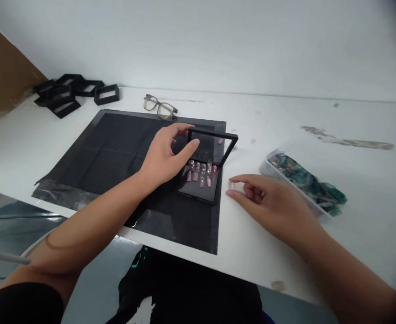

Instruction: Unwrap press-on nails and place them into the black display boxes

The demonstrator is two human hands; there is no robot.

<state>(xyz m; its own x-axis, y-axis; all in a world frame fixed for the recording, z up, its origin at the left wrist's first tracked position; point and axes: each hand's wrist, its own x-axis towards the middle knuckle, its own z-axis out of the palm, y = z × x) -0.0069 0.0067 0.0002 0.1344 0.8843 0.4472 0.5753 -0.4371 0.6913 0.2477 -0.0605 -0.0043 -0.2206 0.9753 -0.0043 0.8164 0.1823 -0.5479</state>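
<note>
A black frame case (199, 191) stands open on the dark mat, its windowed lid tilted up. Several pink and clear decorated nail tips (202, 169) lie on its lower film, and a small pink one (220, 141) shows at the lid. My left hand (170, 153) grips the lid's left edge between thumb and fingers. Right of the case, my right hand (265, 198) pinches a small clear piece (233, 185) between thumb and index finger, above the white table. Behind that hand sits a clear plastic box (279, 173) holding green and dark pieces (306, 180).
The black mat (110, 148) covers the table's middle left. Eyeglasses (160, 108) rest at its back edge. Several black frames (61, 95) are piled at the back left. Tape (360, 143) is stuck at the right. A white wall (218, 45) rises behind the table (248, 247).
</note>
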